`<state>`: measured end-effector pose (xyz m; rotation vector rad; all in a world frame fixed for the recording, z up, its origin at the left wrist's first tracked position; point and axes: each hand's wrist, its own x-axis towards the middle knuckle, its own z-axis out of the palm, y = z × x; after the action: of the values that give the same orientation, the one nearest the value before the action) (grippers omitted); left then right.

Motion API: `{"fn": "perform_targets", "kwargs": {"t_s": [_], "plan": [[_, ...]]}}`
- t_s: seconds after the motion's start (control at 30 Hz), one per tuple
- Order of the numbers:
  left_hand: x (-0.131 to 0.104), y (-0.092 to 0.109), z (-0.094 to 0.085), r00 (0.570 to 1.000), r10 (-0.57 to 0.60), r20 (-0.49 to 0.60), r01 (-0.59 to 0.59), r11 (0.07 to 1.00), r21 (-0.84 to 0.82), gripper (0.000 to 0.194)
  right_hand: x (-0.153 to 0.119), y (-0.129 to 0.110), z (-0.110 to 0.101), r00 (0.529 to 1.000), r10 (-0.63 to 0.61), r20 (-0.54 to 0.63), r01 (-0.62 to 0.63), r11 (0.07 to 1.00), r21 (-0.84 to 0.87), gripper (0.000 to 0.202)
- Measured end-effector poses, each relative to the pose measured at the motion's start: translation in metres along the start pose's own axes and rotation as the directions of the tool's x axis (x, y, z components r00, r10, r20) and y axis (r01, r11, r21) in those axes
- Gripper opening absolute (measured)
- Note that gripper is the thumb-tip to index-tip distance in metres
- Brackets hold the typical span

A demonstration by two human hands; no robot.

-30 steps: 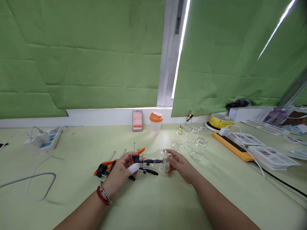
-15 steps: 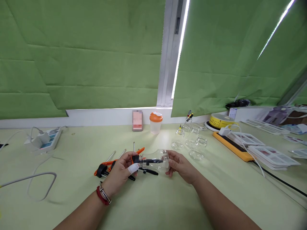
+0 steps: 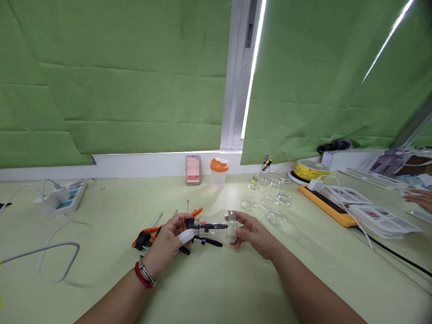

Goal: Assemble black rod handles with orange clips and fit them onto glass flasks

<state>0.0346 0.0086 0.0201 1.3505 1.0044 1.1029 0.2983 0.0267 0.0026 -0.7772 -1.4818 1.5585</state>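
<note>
A clear bottle (image 3: pixel 221 218) lies on its side in the air between my hands, its neck to the left. My right hand (image 3: pixel 251 231) is closed around its wide base. My left hand (image 3: pixel 173 236), with white tape on the thumb, grips the black pump head (image 3: pixel 189 224) at the bottle's neck. From that head a black tube (image 3: pixel 216 227) runs inside the bottle. Behind and under my left hand lie more black and orange pump heads (image 3: pixel 143 240) with thin metal rods; my fingers partly cover them.
Several clear bottles (image 3: pixel 276 213) stand back right, screwdrivers (image 3: pixel 266 165) in one. An orange-lidded cup (image 3: pixel 219 173) and a phone (image 3: pixel 193 170) are by the wall. An orange power strip (image 3: pixel 327 207), stacked white trays (image 3: pixel 381 220) and another person's hand (image 3: pixel 420 198) are right; a cable (image 3: pixel 50 246) lies left.
Another person's hand has come into view at the right edge. My hands and the bottle have barely shifted, with the same hold on each end.
</note>
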Motion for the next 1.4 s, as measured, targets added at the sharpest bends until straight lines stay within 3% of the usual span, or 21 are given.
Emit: {"fn": "perform_targets", "kwargs": {"t_s": [0.3, 0.53, 0.63, 0.93, 1.2, 1.4], "plan": [[0.0005, -0.0006, 0.0023, 1.000, 0.002, 0.018, -0.001, 1.000, -0.006, 0.031, 0.0041, 0.0056, 0.0003, 0.994, 0.061, -0.090, -0.061, 0.998, -0.001, 0.050], [0.0021, -0.0057, -0.0032, 1.000, 0.012, 0.026, -0.012, 1.000, -0.014, 0.030, -0.0001, 0.0017, -0.0018, 0.998, -0.012, 0.055, 0.011, 1.000, 0.005, 0.055], [0.0027, -0.0066, -0.0034, 0.999, 0.015, 0.034, -0.014, 1.000, -0.014, 0.030, -0.0003, 0.0030, -0.0034, 1.000, 0.019, 0.010, -0.019, 1.000, 0.017, 0.060], [0.0021, -0.0061, -0.0006, 0.999, 0.009, 0.042, -0.008, 1.000, -0.019, 0.028, 0.0039, 0.0084, -0.0024, 0.997, 0.048, -0.055, -0.048, 0.999, -0.008, 0.046], [0.0022, -0.0031, -0.0007, 1.000, -0.002, -0.008, 0.001, 1.000, -0.008, 0.031, 0.0011, 0.0015, -0.0002, 0.997, -0.034, 0.068, 0.036, 0.999, -0.026, 0.047], [0.0006, -0.0011, 0.0026, 1.000, -0.002, 0.017, 0.002, 1.000, -0.007, 0.031, 0.0037, 0.0098, -0.0033, 0.998, -0.007, -0.068, 0.003, 0.998, -0.062, 0.054]]}}
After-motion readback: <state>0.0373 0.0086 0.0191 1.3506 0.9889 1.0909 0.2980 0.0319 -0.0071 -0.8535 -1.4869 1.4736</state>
